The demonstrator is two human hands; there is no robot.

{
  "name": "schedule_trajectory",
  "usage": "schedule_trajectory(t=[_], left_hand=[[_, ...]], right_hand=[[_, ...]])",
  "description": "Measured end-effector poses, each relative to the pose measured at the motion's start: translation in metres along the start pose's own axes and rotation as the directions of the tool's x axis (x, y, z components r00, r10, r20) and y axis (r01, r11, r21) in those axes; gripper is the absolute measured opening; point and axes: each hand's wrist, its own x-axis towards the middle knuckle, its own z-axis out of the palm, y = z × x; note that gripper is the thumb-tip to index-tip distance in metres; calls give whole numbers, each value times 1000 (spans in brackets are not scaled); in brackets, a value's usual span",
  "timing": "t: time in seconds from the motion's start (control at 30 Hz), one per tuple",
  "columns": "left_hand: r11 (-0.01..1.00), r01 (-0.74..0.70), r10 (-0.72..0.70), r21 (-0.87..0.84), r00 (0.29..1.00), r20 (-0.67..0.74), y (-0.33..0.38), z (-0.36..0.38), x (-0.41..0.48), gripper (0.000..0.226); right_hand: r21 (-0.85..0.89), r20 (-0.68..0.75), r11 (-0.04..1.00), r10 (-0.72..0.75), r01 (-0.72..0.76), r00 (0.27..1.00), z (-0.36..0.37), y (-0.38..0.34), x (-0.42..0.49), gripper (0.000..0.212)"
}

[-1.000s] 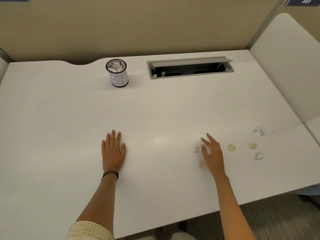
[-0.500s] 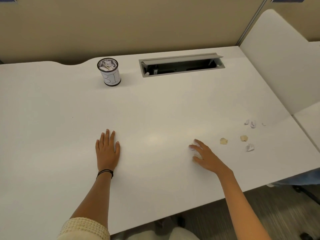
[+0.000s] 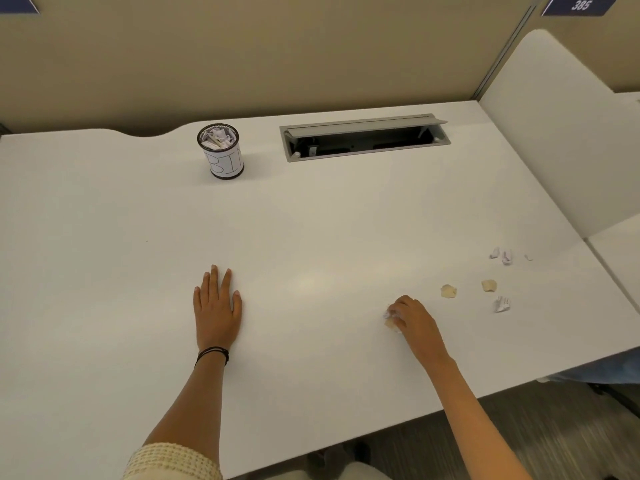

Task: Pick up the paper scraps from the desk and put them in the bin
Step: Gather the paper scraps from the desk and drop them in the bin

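Observation:
My right hand lies on the white desk with its fingers curled round a white and a tan paper scrap that show at the fingertips. My left hand rests flat on the desk, fingers straight, holding nothing. To the right lie loose scraps: a tan scrap, another tan scrap, a white crumpled scrap and small white scraps farther back. The bin, a small round cup labelled BIN, stands at the back left with scraps inside.
An open grey cable tray is set into the desk at the back middle. A beige partition runs behind the desk. A white side panel rises at the right. The desk's front edge runs below my forearms.
My right hand has gone from open fingers over two scraps to fingers curled round them, drawing them together. The left hand has stayed flat in place.

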Motion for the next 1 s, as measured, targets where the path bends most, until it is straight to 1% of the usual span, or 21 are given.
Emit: schedule_trajectory(t=[0.07, 0.2, 0.5, 0.6, 0.7, 0.8, 0.9, 0.93, 1.0], left_hand=[[1000, -1, 1, 11, 1000, -7, 0, 1, 1, 59], [1000, 6, -6, 19, 1000, 2, -2, 2, 3, 60], [997, 19, -21, 74, 1000, 20, -4, 3, 4, 57], [997, 27, -28, 69, 999, 20, -3, 2, 6, 56], [998, 35, -36, 54, 999, 26, -3, 2, 5, 56], [998, 46, -47, 35, 999, 21, -3, 1, 5, 55], [998, 59, -59, 21, 998, 21, -2, 0, 6, 55], [998, 62, -63, 20, 998, 22, -2, 1, 6, 54], [997, 69, -70, 30, 997, 25, -2, 2, 5, 54]], right_hand=[[51, 23, 997, 51, -52, 998, 1, 1, 9, 15], [91, 52, 988, 122, -126, 991, 3, -4, 29, 12], [153, 86, 976, 142, -153, 986, 13, -45, 100, 1], [282, 72, 951, 113, -129, 991, 20, -71, 129, 3], [394, 101, 909, 103, -135, 989, 27, -110, 160, 7], [538, 103, 827, 130, -165, 986, 29, -155, 197, 11], [727, 103, 664, 148, -176, 984, 22, -201, 241, 16], [776, 104, 606, 153, -176, 983, 20, -216, 257, 17], [836, 91, 527, 142, -153, 986, 15, -243, 287, 19]])
